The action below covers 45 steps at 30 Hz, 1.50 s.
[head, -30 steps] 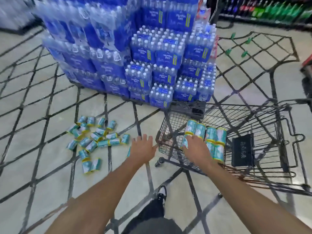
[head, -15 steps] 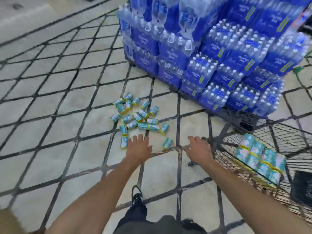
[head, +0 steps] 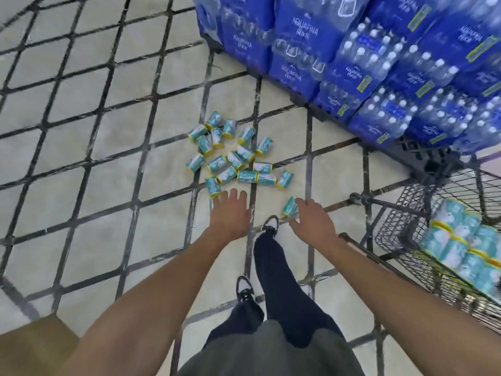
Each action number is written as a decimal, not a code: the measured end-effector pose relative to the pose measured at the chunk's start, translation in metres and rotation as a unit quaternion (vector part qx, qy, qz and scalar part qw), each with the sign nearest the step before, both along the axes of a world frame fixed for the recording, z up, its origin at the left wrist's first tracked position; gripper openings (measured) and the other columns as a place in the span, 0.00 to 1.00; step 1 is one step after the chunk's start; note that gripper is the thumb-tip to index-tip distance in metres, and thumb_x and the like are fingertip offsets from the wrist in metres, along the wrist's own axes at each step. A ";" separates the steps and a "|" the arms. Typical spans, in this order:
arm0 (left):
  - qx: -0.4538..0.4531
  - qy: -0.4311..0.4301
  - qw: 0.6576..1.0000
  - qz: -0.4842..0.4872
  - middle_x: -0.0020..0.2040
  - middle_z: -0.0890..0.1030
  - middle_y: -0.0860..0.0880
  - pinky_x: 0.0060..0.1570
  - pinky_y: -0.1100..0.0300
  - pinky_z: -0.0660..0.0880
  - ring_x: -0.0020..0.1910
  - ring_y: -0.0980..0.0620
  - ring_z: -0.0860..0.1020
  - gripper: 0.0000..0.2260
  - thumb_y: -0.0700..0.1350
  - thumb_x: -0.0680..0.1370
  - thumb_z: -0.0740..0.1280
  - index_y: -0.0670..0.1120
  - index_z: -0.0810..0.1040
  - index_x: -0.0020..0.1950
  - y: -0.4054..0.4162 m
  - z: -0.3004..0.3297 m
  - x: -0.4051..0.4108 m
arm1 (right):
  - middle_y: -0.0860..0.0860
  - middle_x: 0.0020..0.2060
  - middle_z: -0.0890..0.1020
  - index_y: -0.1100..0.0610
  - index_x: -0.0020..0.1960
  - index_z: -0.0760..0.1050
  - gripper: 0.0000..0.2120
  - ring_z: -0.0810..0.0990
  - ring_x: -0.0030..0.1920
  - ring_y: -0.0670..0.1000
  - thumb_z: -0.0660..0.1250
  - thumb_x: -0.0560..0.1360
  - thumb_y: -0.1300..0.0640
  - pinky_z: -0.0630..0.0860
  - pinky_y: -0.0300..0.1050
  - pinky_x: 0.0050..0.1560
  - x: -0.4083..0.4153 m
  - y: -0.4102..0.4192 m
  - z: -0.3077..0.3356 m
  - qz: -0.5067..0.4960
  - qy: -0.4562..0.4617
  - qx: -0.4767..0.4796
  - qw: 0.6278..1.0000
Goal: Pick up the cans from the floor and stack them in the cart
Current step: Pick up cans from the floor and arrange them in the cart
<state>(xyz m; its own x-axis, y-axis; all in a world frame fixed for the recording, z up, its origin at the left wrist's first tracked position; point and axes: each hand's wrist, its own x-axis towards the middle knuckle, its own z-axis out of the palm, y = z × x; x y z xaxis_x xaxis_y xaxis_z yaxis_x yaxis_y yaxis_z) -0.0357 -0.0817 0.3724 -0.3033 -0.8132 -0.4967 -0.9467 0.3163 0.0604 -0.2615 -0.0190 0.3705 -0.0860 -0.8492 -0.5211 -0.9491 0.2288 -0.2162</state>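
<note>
I think I am looking at a shop, because big blue plastic-wrapped packs of water bottles [head: 379, 63] are piled high on the pale tiled floor with dark criss-cross lines [head: 81, 104], and a grey wire shopping cart [head: 401, 232] stands right beside them.

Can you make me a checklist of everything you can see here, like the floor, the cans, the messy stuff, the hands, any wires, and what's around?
Surface: pale tiled floor with dark diagonal lines.
Job's things: teal cans scattered lying on the floor; one stray can nearer the right hand; stacked cans already in the wire cart.
Clutter: brown cardboard corner at lower left.
Hands: left hand open, fingers spread, above the floor cans; right hand open, by the stray can, holding nothing.
Cables: nothing seen.
Surroundings: blue water bottle packs piled behind the cans and cart.
</note>
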 end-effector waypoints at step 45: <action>0.047 -0.023 0.976 -0.212 0.65 0.71 0.34 0.64 0.41 0.66 0.62 0.33 0.72 0.42 0.54 0.69 0.77 0.38 0.60 0.73 -0.312 -0.774 -0.046 | 0.61 0.60 0.74 0.60 0.69 0.65 0.37 0.74 0.59 0.64 0.77 0.66 0.51 0.70 0.59 0.60 -0.010 -0.305 -0.763 0.151 0.050 0.065 0.985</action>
